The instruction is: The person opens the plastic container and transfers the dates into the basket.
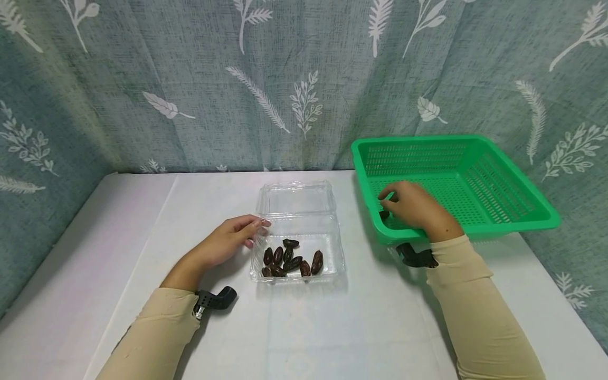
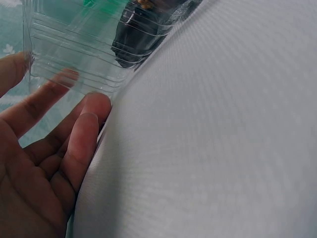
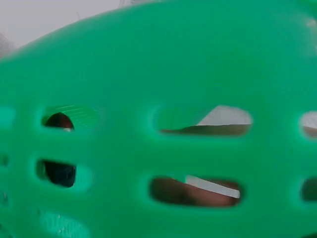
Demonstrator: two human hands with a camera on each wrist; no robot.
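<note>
Several dark brown dates (image 1: 293,263) lie in the base of a clear hinged plastic box (image 1: 328,241), whose lid (image 1: 298,199) is folded back. My left hand (image 1: 233,238) pinches the left edge of the box near the hinge. In the left wrist view, the thumb and a finger (image 2: 37,106) meet the ribbed plastic. My right hand (image 1: 413,206) is inside the green basket (image 1: 456,138) at its near left corner, fingers bent. Just below its fingertips a date (image 1: 383,215) shows. Whether the fingers hold anything is hidden; the basket wall (image 3: 124,148) fills the right wrist view.
A white cloth (image 1: 304,327) covers the table. Behind it hangs a grey-green leaf-patterned curtain (image 1: 199,79), which also runs along both sides. The basket stands at the right, reaching past the table's right edge. Black wrist cameras (image 1: 216,298) are strapped to both wrists.
</note>
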